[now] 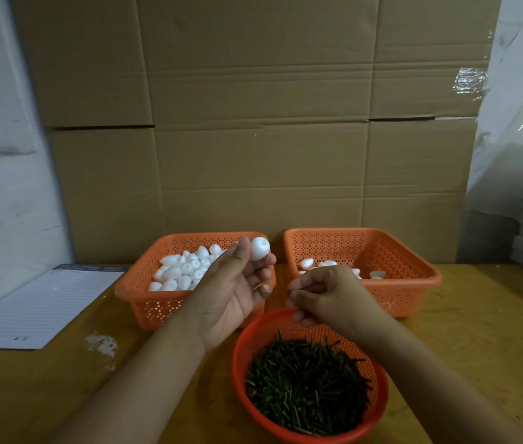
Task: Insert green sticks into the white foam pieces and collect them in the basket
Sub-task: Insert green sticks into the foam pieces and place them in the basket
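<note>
White foam is soft, and that is where we see the risk: the foam piece (259, 248) we hold up in our left hand (237, 283) is pinched only at its lower end, between thumb and fingertips, so a stick pushed in off-centre could, we judge, tear out through the side or knock the piece out of our grasp and onto the wooden table (478, 331). A hard squeeze to steady it might dent it. The stick itself is thin; if we press it at a slant it may bend or snap rather than enter.

Our left hand is curled around the piece, palm turned toward us, above the near rim of the left basket (145, 302), which is filled with bare foam pieces. Something thin and pale also shows at the lower fingers of that hand; we cannot tell what it is.

Our right hand (324, 293) is closed narrow, fingertips drawn together just beside the left hand, above the far rim of the round bowl (241, 363) of green sticks (308, 386). A trace of green shows at the fingertips, so we take it that a stick is pinched there, though it is too small to be certain.

The right basket (414, 283), behind that hand, holds only a few foam pieces, so collecting has barely begun
</note>
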A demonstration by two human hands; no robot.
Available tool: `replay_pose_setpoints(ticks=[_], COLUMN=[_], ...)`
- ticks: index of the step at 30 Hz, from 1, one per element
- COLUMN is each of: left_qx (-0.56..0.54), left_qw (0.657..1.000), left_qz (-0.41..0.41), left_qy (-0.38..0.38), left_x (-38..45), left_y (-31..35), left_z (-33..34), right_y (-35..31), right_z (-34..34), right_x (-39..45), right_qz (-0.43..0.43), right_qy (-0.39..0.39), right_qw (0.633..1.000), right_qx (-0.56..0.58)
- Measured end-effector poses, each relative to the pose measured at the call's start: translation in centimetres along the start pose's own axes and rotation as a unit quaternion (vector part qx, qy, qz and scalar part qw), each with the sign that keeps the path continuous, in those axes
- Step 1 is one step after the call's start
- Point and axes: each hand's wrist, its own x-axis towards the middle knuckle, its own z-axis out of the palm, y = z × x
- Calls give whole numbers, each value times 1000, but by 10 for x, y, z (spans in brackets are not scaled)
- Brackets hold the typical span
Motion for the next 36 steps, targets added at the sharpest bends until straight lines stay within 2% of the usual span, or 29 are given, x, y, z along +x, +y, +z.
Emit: replay_pose_setpoints(ticks=[14, 21, 24, 36], left_qx=[3, 3, -4, -11], left_qw=[998, 1000, 1000, 999], left_qz=[30, -4, -19, -31], left_qy=[47, 30, 25, 12], left_x=[2, 1, 1, -2], left_y=[0, -2, -4, -5], left_z=[0, -2, -1, 1], right_y=[1, -9, -15, -16], right_z=[-1, -3, -3, -1], right_x=[0, -6, -9, -7], right_qz=[4, -10, -36, -100], right_qy=[0, 19, 34, 137], right_qw=[1000, 987, 980, 977], right_qx=[-10, 162, 192, 127])
